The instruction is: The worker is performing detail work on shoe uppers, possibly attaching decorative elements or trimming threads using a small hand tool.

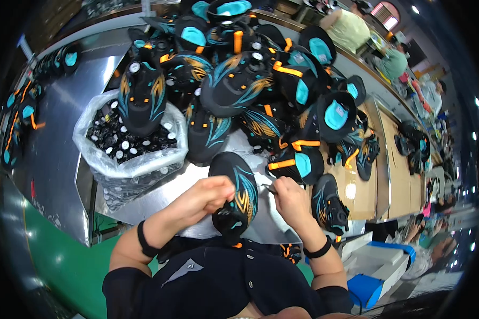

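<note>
Head: shoe heap (234, 90), bag (123, 171) near central shoe (245, 192)

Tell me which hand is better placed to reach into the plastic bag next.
Probably the left hand: it is nearer the bag, while the right hand sits beyond the shoe.

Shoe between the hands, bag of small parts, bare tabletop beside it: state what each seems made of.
Shoe: probably synthetic textile, mostly matte black, judging by its dull surface; exact fibre unclear.
Bag: likely thin plastic film, since it is translucent, glossy and crinkled, with dark parts showing through.
Tabletop: apparently smooth metal, perhaps steel, given its silvery-grey colour and bright reflections.
</note>
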The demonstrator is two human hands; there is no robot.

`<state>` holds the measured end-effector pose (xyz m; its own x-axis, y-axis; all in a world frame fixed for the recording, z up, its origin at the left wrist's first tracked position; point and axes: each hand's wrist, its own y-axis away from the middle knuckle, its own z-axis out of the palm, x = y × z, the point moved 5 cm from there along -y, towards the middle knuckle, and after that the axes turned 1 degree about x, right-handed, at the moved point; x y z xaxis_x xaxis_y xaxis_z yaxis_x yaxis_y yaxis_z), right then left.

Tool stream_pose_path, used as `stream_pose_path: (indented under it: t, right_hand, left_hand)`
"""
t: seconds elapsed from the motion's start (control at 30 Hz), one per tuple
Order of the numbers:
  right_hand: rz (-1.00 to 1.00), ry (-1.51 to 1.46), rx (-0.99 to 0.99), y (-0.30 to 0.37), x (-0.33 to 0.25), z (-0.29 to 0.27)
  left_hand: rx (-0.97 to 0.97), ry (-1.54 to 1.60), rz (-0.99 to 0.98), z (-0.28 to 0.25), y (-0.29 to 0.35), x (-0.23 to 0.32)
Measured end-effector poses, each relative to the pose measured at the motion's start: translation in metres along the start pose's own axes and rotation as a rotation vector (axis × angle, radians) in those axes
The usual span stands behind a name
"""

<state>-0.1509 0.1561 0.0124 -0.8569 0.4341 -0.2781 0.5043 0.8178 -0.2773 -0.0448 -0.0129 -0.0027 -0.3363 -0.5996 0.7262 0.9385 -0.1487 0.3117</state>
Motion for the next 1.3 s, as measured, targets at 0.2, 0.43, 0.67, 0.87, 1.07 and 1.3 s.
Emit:
stream_pose_path:
  t: [0.2, 0.43, 0.67, 0.87, 1.07, 1.3]
  right_hand:
    - [-0.102, -0.033, 0.146, 0.015, 0.011, -0.024]
    - [0.646, -0.146, 0.6, 0.1, 0.123, -0.122]
    - [0.822, -0.015, 0.62, 0.142, 0.279, -0.167]
    - [0.509, 0.276, 0.64, 0.058, 0.393, -0.138]
    - [0.879, 0.507, 0.279, 0.056, 0.403, -0.114]
    - [0.985, -0.009, 0.539, 0.174, 0.277, -0.175]
  left_hand:
    - [-0.014, 0.069, -0.038, 0.019, 0.034, 0.023]
    - [-0.134, -0.109, 0.827, 0.106, -0.037, 0.134]
    - [0.021, -0.962, 1.084, 0.187, -0.17, 0.148]
    - [-0.119, -1.433, 1.224, 0.18, -0.134, 0.06]
    - [-0.706, -1.55, 0.87, 0.227, -0.158, -0.087]
    - [-0.888, -1.538, 0.781, 0.215, -0.137, -0.128]
